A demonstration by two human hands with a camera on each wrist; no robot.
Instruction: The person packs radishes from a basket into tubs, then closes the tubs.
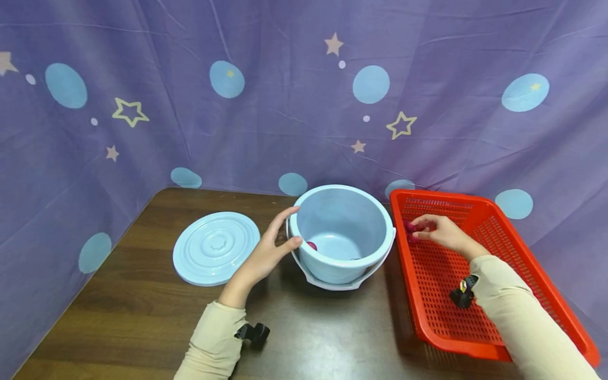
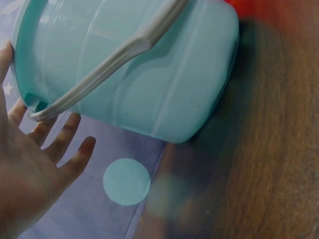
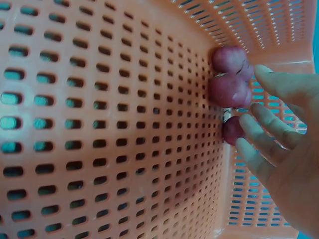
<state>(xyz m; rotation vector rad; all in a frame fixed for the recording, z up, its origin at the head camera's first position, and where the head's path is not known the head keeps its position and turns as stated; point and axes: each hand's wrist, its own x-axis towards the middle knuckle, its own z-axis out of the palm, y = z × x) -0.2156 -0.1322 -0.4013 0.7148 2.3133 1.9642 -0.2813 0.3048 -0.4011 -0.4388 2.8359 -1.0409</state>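
Head view: my left fingers [image 1: 281,217] sit parted at the rim of the pale-blue bucket [image 1: 328,267], one red onion [image 1: 311,246] inside, while my right fingers [image 1: 424,218] are at the red onions [image 1: 411,240] by the bucket-side wall of the red basket [image 1: 412,295] on the desk [image 1: 119,322]. Left wrist: fingers spread near the handle's [image 2: 99,77] hinge, grasping nothing; light steadying seems enough. Right wrist: fingers spread beside the cluster, no pinch visible; I'd curl round one onion's middle and lift straight, sparing its neighbours a roll.
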